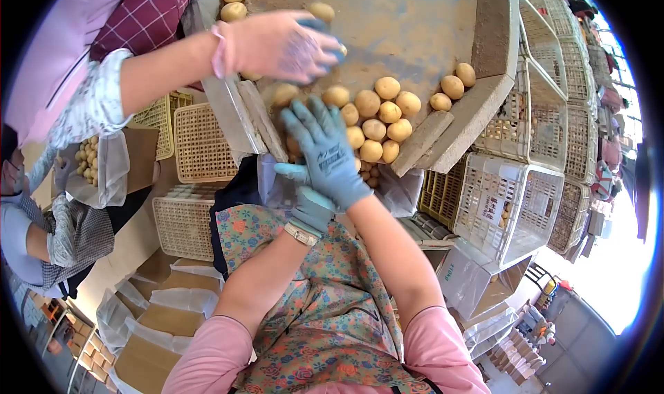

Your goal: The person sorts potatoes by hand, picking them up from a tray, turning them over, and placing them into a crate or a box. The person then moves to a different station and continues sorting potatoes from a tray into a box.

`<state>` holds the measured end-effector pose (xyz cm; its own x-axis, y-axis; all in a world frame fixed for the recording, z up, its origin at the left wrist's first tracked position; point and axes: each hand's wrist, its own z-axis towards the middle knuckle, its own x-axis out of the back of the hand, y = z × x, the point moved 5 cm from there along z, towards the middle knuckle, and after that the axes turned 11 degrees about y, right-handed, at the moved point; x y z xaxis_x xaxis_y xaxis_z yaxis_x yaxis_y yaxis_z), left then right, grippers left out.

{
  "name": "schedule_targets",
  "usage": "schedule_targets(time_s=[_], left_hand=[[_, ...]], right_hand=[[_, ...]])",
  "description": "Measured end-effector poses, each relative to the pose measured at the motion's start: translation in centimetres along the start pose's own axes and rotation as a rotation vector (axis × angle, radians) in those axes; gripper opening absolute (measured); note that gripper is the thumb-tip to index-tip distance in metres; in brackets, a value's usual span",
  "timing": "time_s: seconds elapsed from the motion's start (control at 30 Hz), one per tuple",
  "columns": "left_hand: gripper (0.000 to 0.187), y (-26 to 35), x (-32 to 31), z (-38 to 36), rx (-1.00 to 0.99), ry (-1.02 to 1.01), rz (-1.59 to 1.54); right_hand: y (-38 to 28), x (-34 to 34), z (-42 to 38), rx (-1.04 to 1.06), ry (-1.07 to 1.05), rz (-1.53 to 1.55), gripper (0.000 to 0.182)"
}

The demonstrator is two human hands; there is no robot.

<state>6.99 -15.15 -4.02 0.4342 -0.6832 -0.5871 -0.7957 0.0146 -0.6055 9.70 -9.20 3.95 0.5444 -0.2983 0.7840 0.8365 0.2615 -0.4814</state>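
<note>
My right hand point(325, 148), in a blue-grey glove, lies palm down with its fingers stretched out beside the potatoes point(374, 129) at the mouth of the tray point(429, 20). Its fingertips are nearest to the potatoes on the left of the cluster. Below and partly under it is my left hand point(315, 208), gloved too, with a watch at the wrist. The fingers of this hand are hidden, and whatever they may touch cannot be seen. More potatoes point(370, 172) show in a plastic-lined opening below the tray edge.
A co-worker's gloved hand point(297, 48) reaches across the tray from the left, close above my right hand. Plastic crates point(205, 141) stand at left, with others point(508, 204) at right. Lined boxes point(169, 311) sit lower left. Another person point(41, 235) is beside a potato box at far left.
</note>
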Motion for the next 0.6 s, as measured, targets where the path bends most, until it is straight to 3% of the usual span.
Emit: schedule_targets(time_s=[0.07, 0.1, 0.17, 0.2, 0.23, 0.27, 0.3, 0.33, 0.37, 0.4, 0.47, 0.5, 0.57, 0.6], left_hand=[[0.062, 2.7, 1.9, -0.3, -0.057, 0.413, 0.601], [0.062, 3.2, 1.7, -0.6, -0.054, 0.416, 0.599], [0.061, 2.1, 0.6, -1.0, 0.255, 0.233, 0.631], [0.061, 1.7, 0.2, -1.0, 0.251, 0.220, 0.627], [0.063, 1.0, -0.6, -1.1, 0.249, 0.186, 0.626], [0.064, 0.4, -1.4, -1.2, 0.244, 0.154, 0.625], [0.065, 0.1, -1.9, -1.3, 0.240, 0.124, 0.626], [0.065, 0.4, -1.8, -1.3, 0.233, 0.141, 0.619], [0.065, 0.6, -1.6, -1.1, 0.227, 0.133, 0.616], [0.066, 0.2, -2.1, -1.3, 0.194, 0.192, 0.633], [0.066, 0.5, -1.8, -1.2, 0.187, 0.245, 0.624], [0.066, 0.6, -1.8, -1.2, 0.181, 0.240, 0.623], [0.061, 0.4, -2.0, -1.4, 0.192, 0.208, 0.598], [0.060, 0.5, -1.8, -1.2, 0.209, 0.162, 0.572]], right_hand=[[1.3, 0.2, 1.1, 0.072, -0.037, -0.081, 0.099], [2.0, 0.3, 1.3, 0.070, -0.040, -0.084, 0.099], [3.0, 0.0, 1.6, 0.160, -0.154, -0.048, 0.080], [4.1, 0.2, 2.2, 0.229, -0.099, -0.277, 0.059], [5.5, 1.5, 3.2, 0.056, -0.144, -0.340, 0.042], [7.4, 2.2, 4.3, -0.188, -0.259, -0.341, 0.039], [7.8, 4.1, 4.9, -0.207, 0.114, -0.567, 0.041], [7.4, 5.8, 4.6, -0.188, 0.348, -0.587, 0.047], [8.2, 7.3, 3.7, -0.318, 0.271, -0.657, 0.052], [9.2, 8.7, 2.3, -0.362, 0.286, -0.479, 0.048], [5.1, 13.6, 1.6, -0.290, 0.360, -0.447, 0.038], [4.8, 15.1, 0.2, -0.228, 0.381, -0.539, 0.037], [5.9, 16.0, -3.5, -0.307, 0.432, -0.541, 0.035], [6.3, 15.5, -5.0, -0.222, 0.358, -0.634, 0.034]])
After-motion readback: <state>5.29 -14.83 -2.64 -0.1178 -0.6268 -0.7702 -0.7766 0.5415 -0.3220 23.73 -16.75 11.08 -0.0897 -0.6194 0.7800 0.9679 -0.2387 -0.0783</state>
